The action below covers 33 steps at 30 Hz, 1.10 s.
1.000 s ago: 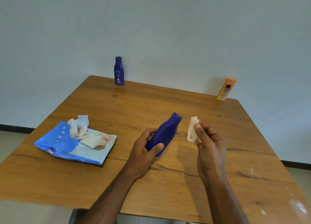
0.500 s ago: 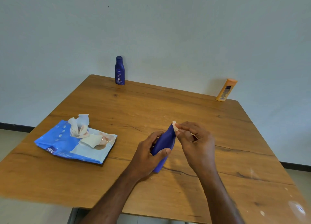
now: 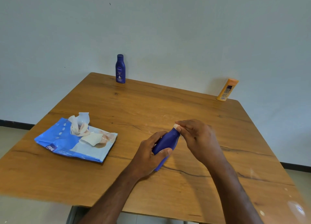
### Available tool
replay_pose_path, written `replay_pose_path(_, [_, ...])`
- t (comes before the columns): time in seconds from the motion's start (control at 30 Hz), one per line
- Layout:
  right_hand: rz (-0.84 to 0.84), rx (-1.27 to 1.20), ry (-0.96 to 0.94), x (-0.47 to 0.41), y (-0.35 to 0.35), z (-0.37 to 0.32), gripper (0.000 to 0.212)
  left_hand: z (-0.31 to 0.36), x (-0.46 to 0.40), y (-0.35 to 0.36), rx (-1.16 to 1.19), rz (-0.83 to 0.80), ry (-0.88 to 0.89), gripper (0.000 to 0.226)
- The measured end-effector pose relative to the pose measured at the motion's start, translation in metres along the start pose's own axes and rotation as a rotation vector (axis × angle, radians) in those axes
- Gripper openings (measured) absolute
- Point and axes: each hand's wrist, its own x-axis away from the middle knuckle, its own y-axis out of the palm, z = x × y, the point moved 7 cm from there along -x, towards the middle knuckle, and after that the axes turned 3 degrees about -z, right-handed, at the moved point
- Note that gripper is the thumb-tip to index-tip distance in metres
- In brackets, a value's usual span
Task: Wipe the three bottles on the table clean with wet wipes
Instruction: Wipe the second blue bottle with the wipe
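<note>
Near the middle of the table: both hands meet on one bottle above the wooden table (image 3: 151, 106).
Left hand: the left hand (image 3: 148, 154) comes in from the near edge, forearm angled toward the far right; its fingers curl over the far side of the dark blue bottle (image 3: 165, 144) and the thumb presses across the near side, so it grips the lower body.
Right hand: the right hand (image 3: 200, 139) reaches in from the near right, back of the hand up, wrist bent toward the left; its fingertips are bunched at the bottle's top, pinching a small white wet wipe (image 3: 176, 126) against the cap end. Only a scrap of the wipe shows past the fingers.
Held bottle, axis: it is tilted, long axis running from near left up to far right, cap end highest and pointing to the far right, base lowest at the near side. Whether the base touches the table I cannot tell.
Second bottle: a dark blue Nivea bottle (image 3: 120, 69) stands upright at the far edge, left of centre, cap up, well apart from the hands.
Third bottle: an orange bottle (image 3: 227, 90) stands at the far right corner, leaning to the right toward the wall (image 3: 168, 30).
Wipes pack: a blue wipes pack (image 3: 64, 143) lies flat on the near left of the table, flap open, with a crumpled wipe (image 3: 79, 125) sticking up from its opening.
</note>
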Motion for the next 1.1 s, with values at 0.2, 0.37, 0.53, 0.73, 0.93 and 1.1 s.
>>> replay_pose_path(0.2, [0.244,0.030,0.122,0.003,0.002,-0.003,0.017,0.003,-0.001,0.002,-0.014,-0.003,0.013,0.040])
replay_pose_path(0.37, [0.177,-0.032,0.231,-0.005,0.006,0.006,0.018,0.000,0.001,-0.001,0.027,0.005,-0.025,0.039])
replay_pose_path(0.53, [-0.027,-0.158,0.185,-0.006,-0.002,0.018,0.013,0.001,0.001,-0.002,0.064,-0.011,-0.043,0.039])
replay_pose_path(0.73, [-0.147,-0.159,0.217,0.003,-0.014,0.039,0.010,0.001,0.001,-0.003,0.104,-0.014,-0.078,0.039])
replay_pose_path(0.93, [0.100,-0.395,0.217,0.004,-0.022,0.023,0.013,0.000,0.000,-0.003,0.093,-0.018,-0.085,0.039])
replay_pose_path(1.1, [0.074,-0.334,0.189,0.002,-0.005,0.014,0.005,0.000,0.000,-0.003,0.067,-0.014,-0.069,0.039])
